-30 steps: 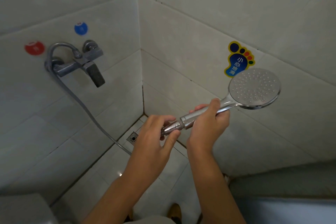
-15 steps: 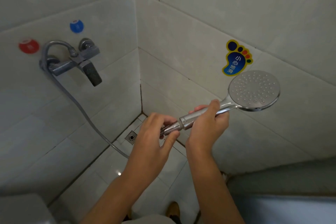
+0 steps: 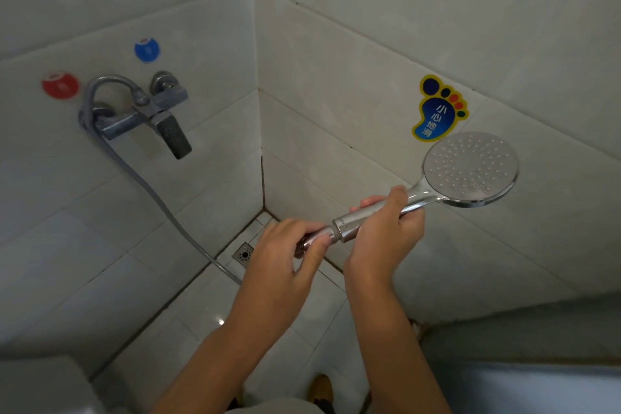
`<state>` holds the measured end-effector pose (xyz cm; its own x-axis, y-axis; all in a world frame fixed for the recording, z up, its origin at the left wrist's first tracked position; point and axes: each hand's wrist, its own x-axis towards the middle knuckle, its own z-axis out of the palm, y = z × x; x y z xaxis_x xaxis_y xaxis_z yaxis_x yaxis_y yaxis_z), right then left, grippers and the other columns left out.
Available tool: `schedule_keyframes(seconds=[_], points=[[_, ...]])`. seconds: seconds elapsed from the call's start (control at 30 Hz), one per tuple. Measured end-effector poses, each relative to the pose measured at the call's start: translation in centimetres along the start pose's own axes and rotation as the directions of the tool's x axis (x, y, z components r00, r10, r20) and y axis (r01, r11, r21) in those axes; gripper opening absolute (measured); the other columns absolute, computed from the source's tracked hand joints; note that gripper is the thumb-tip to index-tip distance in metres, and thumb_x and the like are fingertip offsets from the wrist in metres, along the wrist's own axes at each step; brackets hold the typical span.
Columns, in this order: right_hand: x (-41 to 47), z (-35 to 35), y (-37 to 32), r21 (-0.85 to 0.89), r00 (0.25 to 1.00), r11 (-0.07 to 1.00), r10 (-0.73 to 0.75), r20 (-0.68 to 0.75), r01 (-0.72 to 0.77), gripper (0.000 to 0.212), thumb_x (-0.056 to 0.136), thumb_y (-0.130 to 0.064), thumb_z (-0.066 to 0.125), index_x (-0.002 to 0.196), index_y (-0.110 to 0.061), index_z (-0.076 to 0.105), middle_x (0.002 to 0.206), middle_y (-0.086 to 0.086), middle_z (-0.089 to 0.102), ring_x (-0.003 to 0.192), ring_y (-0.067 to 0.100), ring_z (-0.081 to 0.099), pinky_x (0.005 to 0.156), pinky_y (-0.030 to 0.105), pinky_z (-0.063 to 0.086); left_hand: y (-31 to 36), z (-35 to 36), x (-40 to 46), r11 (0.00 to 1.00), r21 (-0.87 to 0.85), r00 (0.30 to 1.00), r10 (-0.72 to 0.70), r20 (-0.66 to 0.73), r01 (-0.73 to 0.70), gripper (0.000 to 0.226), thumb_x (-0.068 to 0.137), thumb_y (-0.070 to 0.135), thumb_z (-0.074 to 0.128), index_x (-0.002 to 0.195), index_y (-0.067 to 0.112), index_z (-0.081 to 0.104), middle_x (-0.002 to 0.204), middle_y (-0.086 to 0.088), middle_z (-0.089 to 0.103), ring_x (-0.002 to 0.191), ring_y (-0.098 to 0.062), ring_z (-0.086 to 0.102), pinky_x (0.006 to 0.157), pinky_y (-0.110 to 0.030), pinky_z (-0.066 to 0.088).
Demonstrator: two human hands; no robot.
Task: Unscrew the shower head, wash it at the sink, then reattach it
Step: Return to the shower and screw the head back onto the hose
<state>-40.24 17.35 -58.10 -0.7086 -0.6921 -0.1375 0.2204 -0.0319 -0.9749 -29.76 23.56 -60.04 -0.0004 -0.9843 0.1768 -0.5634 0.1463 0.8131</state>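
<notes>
At centre frame, a person's right hand (image 3: 383, 232) wraps the chrome handle of a shower head (image 3: 468, 169), its round face at middle right. Just left, the left hand (image 3: 285, 255) pinches the hose nut (image 3: 325, 235). A grey hose (image 3: 151, 191) runs to the wall mixer tap (image 3: 148, 111), upper left.

Up and left of the hands, a mixer tap (image 3: 148, 114) sits on the tiled wall, with a red dot (image 3: 59, 85) and blue dot (image 3: 147, 49) above it. A foot sticker (image 3: 437, 111) is above the hands; a floor drain (image 3: 244, 254) just left of them.
</notes>
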Motion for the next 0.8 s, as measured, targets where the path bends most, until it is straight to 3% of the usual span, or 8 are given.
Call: schedule_keyframes(seconds=[0.17,0.23,0.37,0.47,0.6,0.8], points=[[-0.05,-0.19,0.02,0.016,1.0,1.0,0.014,-0.006,-0.013,0.02,0.098,-0.022,0.047,0.083,-0.009,0.05,0.059,0.005,0.059,0.055,0.025,0.063,0.052,0.033,0.053,0.39,-0.1,-0.29,0.999,-0.023,0.999,0.034,-0.028,-0.035,0.026,0.085,0.023,0.07,0.107,0.03,0.059,0.099,0.016,0.052,0.091,-0.008,0.053,0.074,-0.011,0.043],[-0.14,-0.23,0.0,0.012,1.0,1.0,0.023,0.002,-0.023,0.021,0.098,-0.023,0.047,0.084,-0.008,0.05,0.059,0.005,0.059,0.055,0.025,0.063,0.051,0.032,0.053,0.5,-0.06,-0.5,0.999,-0.037,1.0,0.015,-0.018,-0.015,0.033,0.082,0.029,0.074,0.109,0.032,0.055,0.099,0.015,0.049,0.09,-0.007,0.051,0.072,-0.009,0.042],[-0.29,-0.24,0.03,0.003,1.0,1.0,0.013,0.007,-0.013,0.021,0.098,-0.023,0.048,0.084,-0.007,0.05,0.058,0.004,0.059,0.054,0.025,0.062,0.055,0.037,0.056,0.71,-0.01,-0.88,0.992,-0.097,0.997,-0.082,0.014,0.083,0.038,0.091,0.059,0.043,0.114,0.032,0.057,0.095,0.015,0.052,0.088,-0.005,0.053,0.071,-0.012,0.044],[-0.36,-0.32,0.04,0.008,1.0,1.0,0.023,0.004,-0.023,0.02,0.098,-0.021,0.048,0.083,-0.007,0.049,0.058,0.004,0.058,0.052,0.022,0.062,0.052,0.034,0.054,0.46,0.07,-0.78,0.997,-0.037,0.997,-0.068,0.025,0.069,0.038,0.1,0.045,0.031,0.092,0.024,0.062,0.081,0.008,0.057,0.078,-0.009,0.054,0.065,-0.016,0.041],[-0.3,-0.47,0.07,-0.004,1.0,1.0,0.014,0.004,-0.014,0.021,0.097,-0.022,0.048,0.082,-0.007,0.049,0.055,0.002,0.059,0.053,0.023,0.062,0.053,0.034,0.054,0.38,-0.27,-0.66,0.999,-0.018,0.999,-0.028,0.017,0.029,0.023,0.094,0.038,0.048,0.099,0.025,0.066,0.085,0.014,0.057,0.082,-0.006,0.054,0.068,-0.008,0.039],[-0.33,-0.48,-0.25,0.028,0.999,0.999,0.041,0.001,-0.041,0.02,0.098,-0.02,0.047,0.084,-0.005,0.049,0.062,0.011,0.057,0.051,0.021,0.061,0.047,0.028,0.05,0.82,-0.37,-1.04,0.999,-0.037,0.999,0.018,-0.028,-0.019,0.019,0.085,0.026,0.067,0.103,0.027,0.06,0.098,0.015,0.052,0.089,-0.006,0.053,0.073,-0.01,0.044]])
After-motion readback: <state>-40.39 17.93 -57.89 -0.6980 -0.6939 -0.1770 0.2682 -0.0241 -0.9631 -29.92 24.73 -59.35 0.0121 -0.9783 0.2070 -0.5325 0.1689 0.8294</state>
